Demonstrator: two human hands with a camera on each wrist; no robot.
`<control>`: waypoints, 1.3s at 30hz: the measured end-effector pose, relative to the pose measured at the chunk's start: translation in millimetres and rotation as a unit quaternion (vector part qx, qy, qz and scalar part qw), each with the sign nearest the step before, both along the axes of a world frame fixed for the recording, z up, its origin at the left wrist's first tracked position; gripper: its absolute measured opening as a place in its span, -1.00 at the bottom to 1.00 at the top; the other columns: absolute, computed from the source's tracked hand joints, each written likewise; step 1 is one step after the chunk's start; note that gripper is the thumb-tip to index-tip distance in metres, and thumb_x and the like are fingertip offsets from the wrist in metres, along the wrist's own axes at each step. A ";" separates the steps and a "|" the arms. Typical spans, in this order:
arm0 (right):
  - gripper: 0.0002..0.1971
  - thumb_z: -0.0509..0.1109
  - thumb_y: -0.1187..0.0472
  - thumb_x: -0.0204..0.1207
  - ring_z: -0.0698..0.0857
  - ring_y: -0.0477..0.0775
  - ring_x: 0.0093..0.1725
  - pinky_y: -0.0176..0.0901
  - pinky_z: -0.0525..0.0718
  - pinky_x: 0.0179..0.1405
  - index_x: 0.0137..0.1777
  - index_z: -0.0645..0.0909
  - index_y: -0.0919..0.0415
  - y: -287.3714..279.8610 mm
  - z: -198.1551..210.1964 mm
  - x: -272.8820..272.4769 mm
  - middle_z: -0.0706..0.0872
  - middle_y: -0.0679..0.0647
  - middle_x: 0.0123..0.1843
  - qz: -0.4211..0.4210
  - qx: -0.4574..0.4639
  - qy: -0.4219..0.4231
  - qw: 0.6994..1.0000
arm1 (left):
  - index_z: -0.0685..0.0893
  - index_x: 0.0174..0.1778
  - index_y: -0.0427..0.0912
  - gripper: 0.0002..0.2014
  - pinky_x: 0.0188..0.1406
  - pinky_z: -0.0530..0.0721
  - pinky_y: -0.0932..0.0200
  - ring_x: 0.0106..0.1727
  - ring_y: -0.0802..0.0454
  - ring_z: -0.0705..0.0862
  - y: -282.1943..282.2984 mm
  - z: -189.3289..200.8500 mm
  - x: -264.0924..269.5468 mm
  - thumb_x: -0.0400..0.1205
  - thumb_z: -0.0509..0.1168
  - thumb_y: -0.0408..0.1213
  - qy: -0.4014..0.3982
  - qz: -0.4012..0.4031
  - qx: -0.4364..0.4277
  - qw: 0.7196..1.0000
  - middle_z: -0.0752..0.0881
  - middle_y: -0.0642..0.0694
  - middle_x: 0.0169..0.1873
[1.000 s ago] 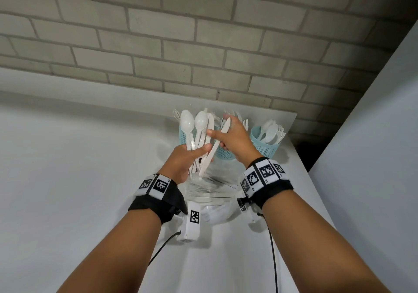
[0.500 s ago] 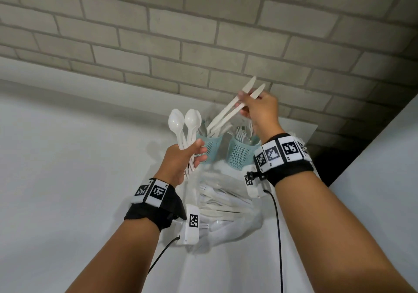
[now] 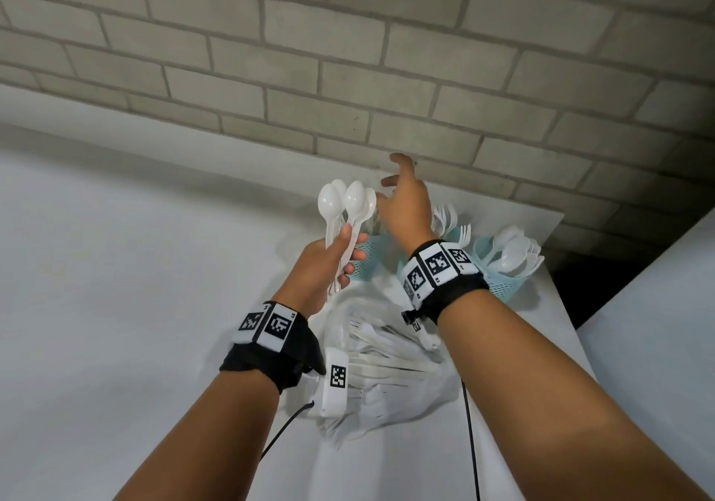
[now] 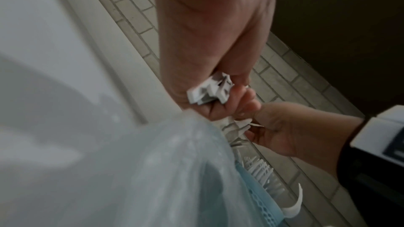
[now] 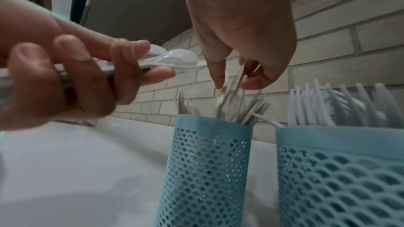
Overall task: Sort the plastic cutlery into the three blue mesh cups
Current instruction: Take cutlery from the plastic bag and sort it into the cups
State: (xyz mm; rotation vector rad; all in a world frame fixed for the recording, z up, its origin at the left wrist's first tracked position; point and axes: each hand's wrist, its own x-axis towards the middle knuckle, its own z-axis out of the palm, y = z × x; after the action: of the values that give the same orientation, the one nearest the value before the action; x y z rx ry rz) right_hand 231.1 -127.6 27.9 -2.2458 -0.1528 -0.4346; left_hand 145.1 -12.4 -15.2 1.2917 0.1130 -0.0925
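Left hand [image 3: 329, 264]: my fingers clench four spoons [image 3: 348, 200]. Right hand [image 3: 406, 206]: fingers spread, empty, above the knife cup [image 5: 207, 161]. Risk: brushing knives [image 5: 236, 99] may tip that narrow cup.

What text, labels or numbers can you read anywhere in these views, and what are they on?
No readable words, brands or numbers.
Left wristband: black-and-white square code markers, with tiny corner characters too small to read.
Right wristband: the same kind of markers, unreadable.
White wrist unit: one code marker, no text.
Blue mesh cups: unmarked.
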 end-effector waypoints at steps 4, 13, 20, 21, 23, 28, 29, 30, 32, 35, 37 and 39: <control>-0.66 0.24 0.26 0.58 0.47 0.25 0.29 -0.01 0.44 0.26 0.33 0.61 0.09 -2.6 -0.3 -9.4 0.62 0.23 0.24 0.022 -0.176 0.007 0.984 | 0.70 0.05 -0.07 -0.71 -0.54 0.45 0.42 -0.44 0.20 0.45 0.0 -1.2 -0.5 0.70 0.14 -0.02 0.009 -0.016 -0.028 0.999 0.63 0.02 -0.32; -0.58 0.31 0.15 0.59 0.58 0.11 0.25 -0.03 0.58 0.26 0.44 0.43 0.15 -5.4 -4.6 -60.6 0.61 0.14 0.26 0.015 0.135 -0.018 0.991 | 0.61 0.17 -0.23 -0.78 -0.54 0.52 0.40 -0.42 0.18 0.53 -7.9 -0.1 -10.4 0.67 0.25 -0.23 0.033 -0.059 -0.096 0.993 0.72 -0.04 -0.28; -0.50 0.46 0.20 0.49 0.65 0.11 0.18 -0.14 0.77 -0.03 0.40 0.40 0.09 -16.6 -17.7 -86.6 0.60 0.07 0.22 0.063 0.314 0.125 0.939 | 0.62 0.07 -0.14 -0.62 -0.63 0.40 0.43 -0.49 0.21 0.45 -20.6 7.7 -30.1 0.67 0.10 0.08 0.062 -0.143 -0.037 0.987 0.74 0.03 -0.37; -0.58 0.47 0.22 0.48 0.69 0.19 0.16 0.06 0.74 0.09 0.31 0.46 0.10 -18.3 -19.9 -89.6 0.66 0.13 0.17 0.062 0.330 0.130 0.933 | 0.63 0.07 -0.13 -0.57 -0.64 0.38 0.43 -0.50 0.21 0.44 -21.5 8.1 -32.4 0.67 0.05 0.13 0.066 -0.153 -0.036 0.985 0.73 0.03 -0.38; -0.66 0.44 0.27 0.51 0.72 0.25 0.09 0.16 0.71 0.13 0.25 0.50 0.14 -21.2 -22.8 -96.6 0.70 0.19 0.07 0.057 0.356 0.142 0.922 | 0.64 0.11 -0.16 -0.51 -0.65 0.37 0.43 -0.50 0.20 0.44 -22.4 6.8 -36.7 0.68 -0.01 0.15 0.073 -0.167 -0.044 0.982 0.72 0.02 -0.38; -0.60 0.34 0.38 0.54 0.71 0.33 0.12 0.25 0.68 0.18 0.29 0.42 0.02 -28.7 -27.1 -102.2 0.65 0.25 0.18 0.033 0.400 0.151 0.904 | 0.65 0.10 -0.13 -0.65 -0.52 0.55 0.37 -0.43 0.18 0.60 -23.2 3.7 -44.4 0.71 0.06 0.00 0.061 -0.190 -0.029 0.979 0.79 0.01 -0.30; -0.54 0.32 0.40 0.54 0.73 0.27 0.04 0.20 0.71 0.12 0.35 0.38 -0.03 -30.3 -27.2 -102.9 0.64 0.26 0.18 0.030 0.408 0.149 0.901 | 0.66 0.09 -0.11 -0.68 -0.49 0.60 0.35 -0.40 0.18 0.65 -24.2 2.9 -45.1 0.71 0.07 -0.03 0.058 -0.193 -0.021 0.979 0.80 0.02 -0.28; -0.48 0.29 0.42 0.56 0.74 0.18 -0.09 0.11 0.75 0.00 0.41 0.33 -0.07 -32.2 -27.9 -102.8 0.66 0.23 0.12 0.032 0.415 0.144 0.898 | 0.66 0.08 -0.09 -0.70 -0.45 0.63 0.34 -0.38 0.19 0.69 -25.0 2.3 -45.2 0.72 0.07 -0.06 0.056 -0.196 -0.015 0.979 0.81 0.02 -0.26; -0.43 0.22 0.45 0.59 0.68 0.04 -0.30 -0.08 0.74 -0.24 0.48 0.27 -0.11 -36.4 -25.7 -105.9 0.68 0.12 -0.04 0.050 0.421 0.136 0.895 | 0.66 0.08 -0.09 -0.72 -0.41 0.67 0.32 -0.35 0.18 0.73 -27.2 1.5 -45.5 0.73 0.07 -0.11 0.058 -0.203 -0.014 0.977 0.82 0.02 -0.23; -0.55 0.16 0.41 0.64 0.67 0.04 -0.27 -0.08 0.72 -0.21 0.40 0.37 -0.09 -44.0 -24.0 -106.8 0.68 0.08 0.01 0.058 0.408 0.141 0.900 | 0.60 0.22 -0.16 -0.73 -0.45 0.66 0.31 -0.38 0.16 0.71 -34.0 0.4 -43.8 0.74 0.07 -0.18 0.062 -0.211 -0.016 0.975 0.80 -0.02 -0.21; -0.67 0.15 0.31 0.68 0.70 0.07 -0.15 0.02 0.71 -0.07 0.34 0.43 -0.08 -48.7 -24.7 -105.3 0.68 0.10 0.12 0.047 0.403 0.147 0.902 | 0.54 0.32 -0.21 -0.70 -0.54 0.58 0.34 -0.48 0.18 0.62 -40.0 -0.4 -40.8 0.75 0.07 -0.19 0.069 -0.209 -0.015 0.975 0.74 -0.02 -0.28; -0.73 0.18 0.15 0.69 0.72 0.09 0.01 0.05 0.69 0.03 0.36 0.42 -0.06 -52.7 -23.5 -105.2 0.65 0.08 0.22 0.042 0.398 0.154 0.904 | 0.52 0.35 -0.22 -0.65 -0.63 0.42 0.39 -0.57 0.21 0.46 -48.0 -1.2 -38.0 0.75 0.04 -0.13 0.065 -0.208 0.004 0.976 0.61 -0.01 -0.37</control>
State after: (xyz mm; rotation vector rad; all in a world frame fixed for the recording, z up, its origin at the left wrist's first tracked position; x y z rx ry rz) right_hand 125.8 -180.3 4.3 -1.4606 0.0873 -0.0562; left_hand 107.2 -60.4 -16.4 1.3011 -0.0472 -0.5363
